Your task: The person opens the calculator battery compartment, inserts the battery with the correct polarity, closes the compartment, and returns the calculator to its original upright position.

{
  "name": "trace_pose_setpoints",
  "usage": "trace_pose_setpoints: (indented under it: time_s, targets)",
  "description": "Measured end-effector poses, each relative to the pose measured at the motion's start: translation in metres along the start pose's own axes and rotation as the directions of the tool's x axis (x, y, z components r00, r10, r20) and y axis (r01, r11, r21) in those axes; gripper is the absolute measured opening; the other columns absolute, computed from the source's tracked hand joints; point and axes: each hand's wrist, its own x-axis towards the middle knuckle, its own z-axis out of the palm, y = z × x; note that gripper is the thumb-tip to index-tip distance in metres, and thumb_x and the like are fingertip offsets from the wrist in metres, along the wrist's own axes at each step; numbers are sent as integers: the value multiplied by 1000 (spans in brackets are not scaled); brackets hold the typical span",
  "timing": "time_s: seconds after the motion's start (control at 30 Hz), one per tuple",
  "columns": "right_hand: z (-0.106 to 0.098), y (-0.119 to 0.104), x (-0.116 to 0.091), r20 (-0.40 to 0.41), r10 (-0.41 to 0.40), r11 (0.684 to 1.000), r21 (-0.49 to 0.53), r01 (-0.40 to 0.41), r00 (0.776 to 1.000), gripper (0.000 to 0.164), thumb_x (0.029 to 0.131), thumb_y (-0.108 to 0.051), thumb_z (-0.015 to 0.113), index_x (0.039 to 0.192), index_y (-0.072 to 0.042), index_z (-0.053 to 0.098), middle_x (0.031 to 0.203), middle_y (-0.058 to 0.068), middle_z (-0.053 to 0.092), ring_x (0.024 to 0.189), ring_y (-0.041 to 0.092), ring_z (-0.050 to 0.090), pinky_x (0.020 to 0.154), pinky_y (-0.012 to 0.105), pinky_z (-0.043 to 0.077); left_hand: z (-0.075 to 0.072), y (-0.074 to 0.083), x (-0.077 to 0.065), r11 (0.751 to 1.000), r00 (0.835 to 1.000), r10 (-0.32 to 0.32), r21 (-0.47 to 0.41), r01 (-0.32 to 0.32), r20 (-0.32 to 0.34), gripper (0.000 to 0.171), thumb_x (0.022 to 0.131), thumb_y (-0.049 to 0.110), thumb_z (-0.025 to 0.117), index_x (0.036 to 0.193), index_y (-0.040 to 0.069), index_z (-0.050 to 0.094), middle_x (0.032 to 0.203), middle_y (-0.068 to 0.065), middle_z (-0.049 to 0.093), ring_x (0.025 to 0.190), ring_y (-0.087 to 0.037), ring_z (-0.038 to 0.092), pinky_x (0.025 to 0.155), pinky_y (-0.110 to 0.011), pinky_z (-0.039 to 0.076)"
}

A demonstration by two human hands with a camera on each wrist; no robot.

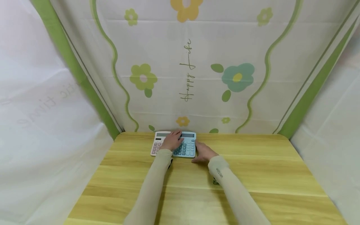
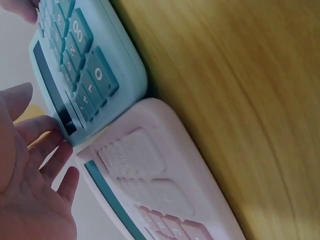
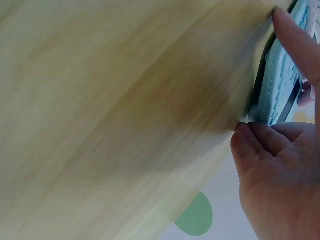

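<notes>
Two calculators lie side by side at the far edge of the table, a pink one (image 1: 156, 143) on the left and a light blue one (image 1: 191, 147) on the right. My left hand (image 1: 172, 141) reaches over where they meet, partly covering both. In the left wrist view its relaxed fingertips (image 2: 64, 150) are at the far edge of the blue calculator, by its display. My right hand (image 1: 205, 152) is at the blue calculator's right side. Its thumb (image 3: 295, 40) stretches along the near edge, and its other fingers (image 3: 252, 140) are right at the side edge.
Behind the wooden table (image 1: 253, 175) hangs a white cloth (image 1: 163, 47) with flowers and lettering. Pale cloth also hangs on both sides. A small green-edged item (image 1: 215, 182) shows partly beneath the right sleeve.
</notes>
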Motion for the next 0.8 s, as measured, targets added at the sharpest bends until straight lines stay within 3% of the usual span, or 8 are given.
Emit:
trace_pose_setpoints:
  time_s: [0.3, 0.6, 0.8]
  targets:
    - [-6, -3, -13, 9, -55, 973, -222, 56, 998, 104, 84, -45, 86, 159, 4, 33, 154, 26, 49, 142, 38, 50, 119, 49, 41, -6, 0, -7, 999, 998, 54, -2, -54, 18, 50, 110, 31, 50, 155, 8, 48, 160, -9, 47, 151, -30, 39, 126, -46, 32]
    - [-12, 1, -34, 38, -60, 961, -267, 68, 997, 98, 83, -48, 86, 154, 5, 43, 146, 24, 58, 135, 37, 57, 116, 49, 45, -6, 5, -24, 991, 990, 132, -32, -131, 40, 51, 107, 33, 57, 153, 10, 52, 157, -10, 52, 150, -33, 41, 128, -47, 28]
    - [-17, 5, -50, 45, -57, 957, -281, 68, 997, 98, 83, -47, 86, 154, 4, 43, 146, 24, 58, 134, 38, 58, 116, 49, 46, -8, 9, -35, 979, 981, 191, -74, -187, 39, 52, 105, 30, 62, 154, 13, 52, 157, -7, 51, 147, -32, 44, 125, -50, 33]
